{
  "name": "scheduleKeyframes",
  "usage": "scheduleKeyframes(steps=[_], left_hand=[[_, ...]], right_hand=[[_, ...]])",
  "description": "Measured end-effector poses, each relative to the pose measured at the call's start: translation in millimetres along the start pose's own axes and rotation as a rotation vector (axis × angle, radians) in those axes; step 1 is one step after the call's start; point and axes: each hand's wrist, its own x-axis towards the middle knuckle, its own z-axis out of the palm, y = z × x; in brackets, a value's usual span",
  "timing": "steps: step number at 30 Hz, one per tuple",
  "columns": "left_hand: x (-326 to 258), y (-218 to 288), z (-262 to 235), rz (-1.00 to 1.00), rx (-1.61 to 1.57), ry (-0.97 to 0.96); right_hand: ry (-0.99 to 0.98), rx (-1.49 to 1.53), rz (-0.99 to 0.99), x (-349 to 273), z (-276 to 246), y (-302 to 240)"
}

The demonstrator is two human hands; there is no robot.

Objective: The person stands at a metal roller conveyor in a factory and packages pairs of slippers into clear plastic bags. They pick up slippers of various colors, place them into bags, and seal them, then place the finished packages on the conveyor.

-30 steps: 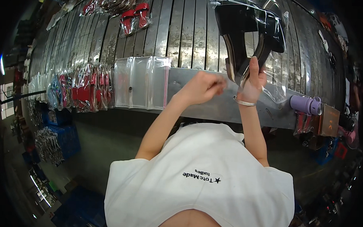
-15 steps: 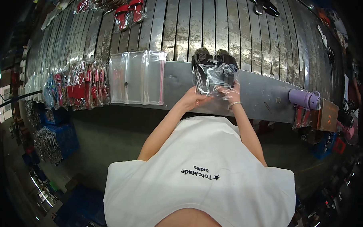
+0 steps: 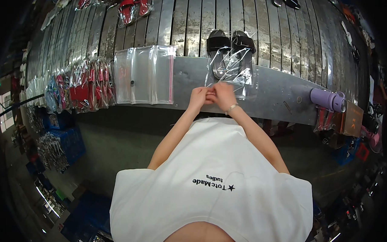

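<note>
Both my arms are stretched out in front, bare to the elbow. My left hand [image 3: 198,97] and right hand [image 3: 223,94] meet, fingertips pinched together, touching. Bracelet on my right wrist.

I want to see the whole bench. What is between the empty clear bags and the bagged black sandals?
In the head view, only bare grey bench lies between the empty clear bags and the bagged black sandals.

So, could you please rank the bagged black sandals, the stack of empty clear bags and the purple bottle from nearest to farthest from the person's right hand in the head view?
From the right hand:
1. Bagged black sandals, just beyond it.
2. Stack of empty clear bags, to its left.
3. Purple bottle, far right on the bench.
</note>
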Motion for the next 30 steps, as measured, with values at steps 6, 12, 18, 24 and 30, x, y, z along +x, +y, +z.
scheduleKeyframes(steps=[6,12,18,24,30], left_hand=[[-9.5,-4.2,-13.8,0.093,0.049,0.086],[-20.8,7.2,-47.6,0.316,0.346,0.109],[-7.5,70.0,-37.5,1.380,1.418,-0.235],[41.6,49.8,-18.1,0.165,0.534,0.090],[65.8,19.5,55.3,0.189,1.140,0.004]], right_hand=[[-0.080,0.056,-0.225,-52.1,-30.6,7.0],[-0.392,-0.441,0.381,-298.0,-32.3,163.5],[0.167,-0.231,-0.184,-76.0,-82.2,76.8],[0.182,0.620,0.809,-35.4,-27.3,115.8],[0.127,0.184,0.917,-62.9,-54.7,138.1]])
